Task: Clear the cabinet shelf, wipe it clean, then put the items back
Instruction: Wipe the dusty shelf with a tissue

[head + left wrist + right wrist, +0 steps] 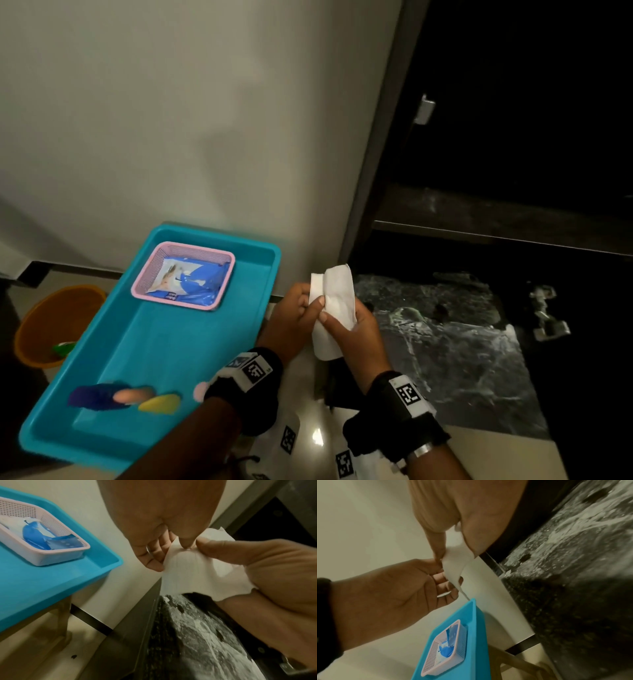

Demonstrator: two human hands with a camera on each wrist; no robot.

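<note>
Dark cabinet shelf [445, 329], smeared, both hands pinching wipe [337, 301]

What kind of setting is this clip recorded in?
Probably a home interior, at an open dark cabinet: a powder-smeared shelf, a plain wall, and a blue tray beside it.

The right hand [453, 513] pinches a white folded wipe [455, 559], which the left hand's [393, 595] fingertips also touch. Below, a pink perforated plastic basket [443, 651] sits in a turquoise plastic tray [479, 635].
</note>
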